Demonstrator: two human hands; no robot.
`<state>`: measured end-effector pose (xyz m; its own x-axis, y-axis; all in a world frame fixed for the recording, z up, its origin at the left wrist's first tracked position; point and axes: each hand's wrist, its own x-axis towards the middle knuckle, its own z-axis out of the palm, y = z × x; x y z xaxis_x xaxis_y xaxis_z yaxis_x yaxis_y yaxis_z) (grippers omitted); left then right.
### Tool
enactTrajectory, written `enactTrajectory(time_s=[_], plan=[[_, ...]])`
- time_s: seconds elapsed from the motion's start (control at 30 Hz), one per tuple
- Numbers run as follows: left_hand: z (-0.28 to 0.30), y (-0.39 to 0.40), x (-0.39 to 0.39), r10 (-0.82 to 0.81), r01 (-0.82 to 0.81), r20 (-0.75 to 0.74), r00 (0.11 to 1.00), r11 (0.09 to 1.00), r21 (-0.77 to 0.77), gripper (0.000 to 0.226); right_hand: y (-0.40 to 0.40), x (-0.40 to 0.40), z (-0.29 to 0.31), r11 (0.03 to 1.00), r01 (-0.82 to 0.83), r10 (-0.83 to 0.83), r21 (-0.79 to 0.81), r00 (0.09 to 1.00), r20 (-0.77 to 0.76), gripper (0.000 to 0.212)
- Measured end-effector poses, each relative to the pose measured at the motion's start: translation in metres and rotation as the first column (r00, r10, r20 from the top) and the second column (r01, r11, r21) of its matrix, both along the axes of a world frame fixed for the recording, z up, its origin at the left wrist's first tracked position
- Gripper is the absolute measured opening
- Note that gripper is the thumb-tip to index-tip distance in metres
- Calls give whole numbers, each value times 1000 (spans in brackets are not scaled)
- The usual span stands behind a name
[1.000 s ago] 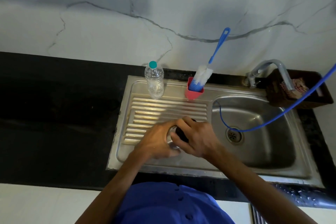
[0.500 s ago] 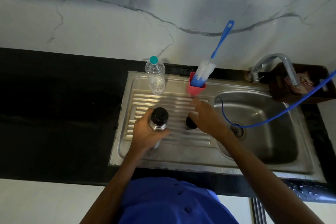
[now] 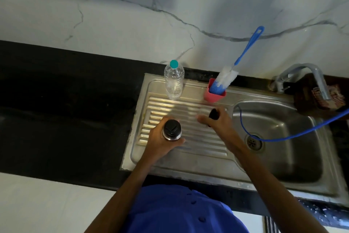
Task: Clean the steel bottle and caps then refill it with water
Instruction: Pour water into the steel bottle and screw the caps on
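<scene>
A: Where is the steel bottle (image 3: 171, 132)?

B: Upright on the ribbed drainboard (image 3: 188, 119), at about nine o'clock from the basin (image 3: 283, 138). The left hand (image 3: 160, 140) has its fingers curled round the body, and a dark inner cap is on the mouth.

A: And the right hand (image 3: 217, 123)?

B: At three o'clock from the bottle, over the ridges. It seems to pinch the black outer cap (image 3: 214, 114), though blur hides how firmly.

A: So the step is setting that cap aside?

B: I'd judge so. Best to lay it flat between the ridges, clear of the basin's edge so it can't roll in, with the bottle pressed steady. The bottle brush (image 3: 226, 77) in its pink holder (image 3: 213, 96) sits at twelve o'clock, handy, and the plastic water bottle (image 3: 174, 81) at eleven.
</scene>
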<state>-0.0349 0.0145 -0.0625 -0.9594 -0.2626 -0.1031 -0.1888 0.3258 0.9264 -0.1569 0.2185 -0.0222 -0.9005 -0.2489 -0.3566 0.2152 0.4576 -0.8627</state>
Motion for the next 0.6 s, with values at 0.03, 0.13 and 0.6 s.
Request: enactTrajectory(time_s=[0.03, 0.13, 0.6], plan=[[-2, -1, -1, -6, 6, 0, 1000, 1000, -11, 61, -7, 2, 28, 993, -67, 68, -93, 998, 7, 48], [-1, -1, -2, -21, 22, 49, 999, 999, -38, 60, -25, 11, 92, 871, -293, 306, -395, 952, -31, 61], [-22, -4, -4, -6, 11, 258, 966, 1000, -20, 41, -64, 48, 34, 387, -467, 898, 795, -5, -441, 20]])
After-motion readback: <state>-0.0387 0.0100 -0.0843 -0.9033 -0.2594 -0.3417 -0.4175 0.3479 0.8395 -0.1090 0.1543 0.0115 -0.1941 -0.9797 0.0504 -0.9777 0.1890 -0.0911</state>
